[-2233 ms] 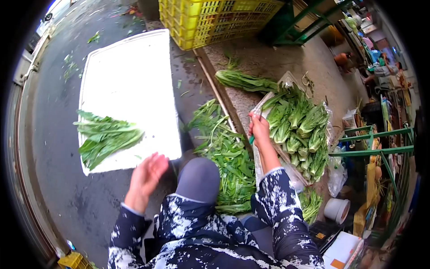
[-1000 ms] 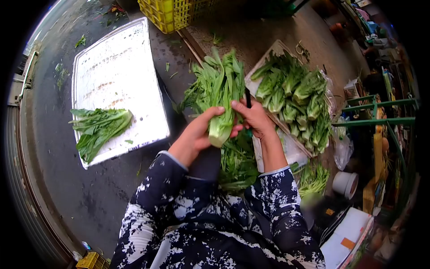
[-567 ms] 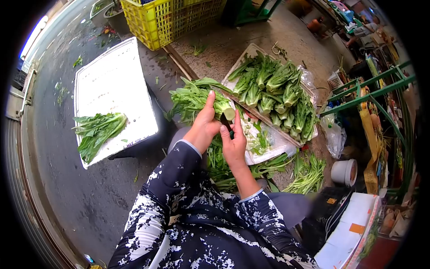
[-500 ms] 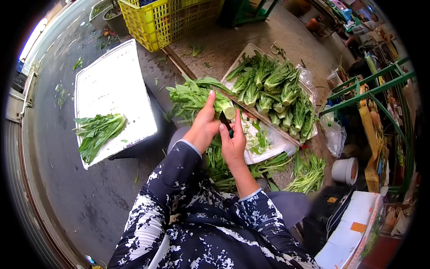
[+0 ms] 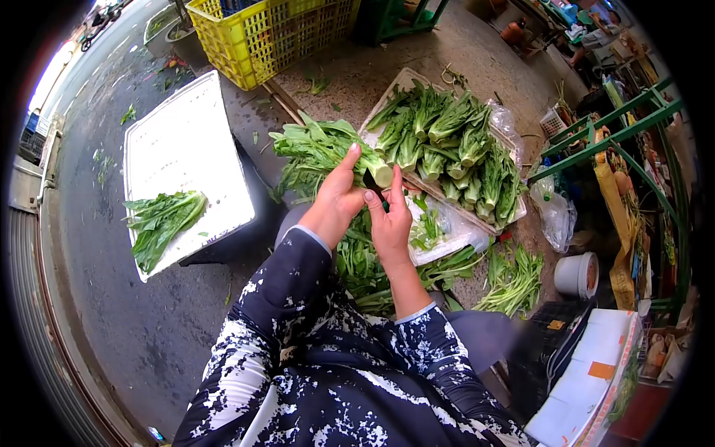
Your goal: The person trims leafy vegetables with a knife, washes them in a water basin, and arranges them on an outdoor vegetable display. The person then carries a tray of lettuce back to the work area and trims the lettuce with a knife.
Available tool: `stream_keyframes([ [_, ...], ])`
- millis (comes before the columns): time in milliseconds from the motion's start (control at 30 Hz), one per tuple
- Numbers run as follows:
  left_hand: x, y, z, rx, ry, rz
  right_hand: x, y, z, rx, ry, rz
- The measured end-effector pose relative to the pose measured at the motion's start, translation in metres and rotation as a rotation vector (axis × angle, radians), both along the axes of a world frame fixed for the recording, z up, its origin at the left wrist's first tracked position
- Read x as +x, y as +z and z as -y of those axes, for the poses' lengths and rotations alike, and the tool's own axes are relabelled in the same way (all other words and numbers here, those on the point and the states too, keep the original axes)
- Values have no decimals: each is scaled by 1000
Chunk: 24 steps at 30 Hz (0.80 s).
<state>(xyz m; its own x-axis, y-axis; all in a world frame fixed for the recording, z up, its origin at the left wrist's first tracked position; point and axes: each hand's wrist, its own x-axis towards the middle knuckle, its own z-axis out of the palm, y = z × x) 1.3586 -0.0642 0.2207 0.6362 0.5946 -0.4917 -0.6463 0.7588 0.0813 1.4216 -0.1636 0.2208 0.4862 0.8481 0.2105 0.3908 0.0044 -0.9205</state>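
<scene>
My left hand [image 5: 334, 200] is closed round a head of leafy lettuce [image 5: 319, 143], thumb on top, its pale cut stem end pointing right. My right hand [image 5: 390, 225] is closed on a small knife [image 5: 372, 180], whose dark blade shows just under the stem; its handle is mostly hidden by the fingers. The right index fingertip is up against the stem end. Several lettuce heads [image 5: 447, 134] lie piled on a foam tray [image 5: 376, 119] to the right. Loose leaves [image 5: 365, 261] lie beneath my hands.
At left stands a white foam surface [image 5: 190, 141] with one lettuce head [image 5: 165, 223] on it. A yellow crate [image 5: 261, 48] is ahead. To the right are a heap of stalks [image 5: 515, 283], a white bucket [image 5: 576, 276], a plastic bag [image 5: 557, 216] and a green metal frame [image 5: 607, 141].
The view has shifted slightly. Both hands stay at the lettuce; the knife blade now shows less, up under the stem, and my right index finger lies closer to the stem end.
</scene>
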Motion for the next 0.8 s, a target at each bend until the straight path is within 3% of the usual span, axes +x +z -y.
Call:
stream_keyframes([
  [233, 1, 1, -1, -53, 37, 1, -1, 7, -1, 48, 5, 48],
  [300, 0, 3, -1, -89, 17, -13, 0, 8, -2, 73, -42, 256],
  [500, 3, 13, 3, -113, 80, -63, 2, 11, -2, 102, -98, 354],
  [667, 0, 5, 3, -76, 55, -79, 17, 9, 2, 76, 98, -47],
  [800, 1, 4, 3, -70, 83, -41, 5, 23, 4, 69, 57, -85],
])
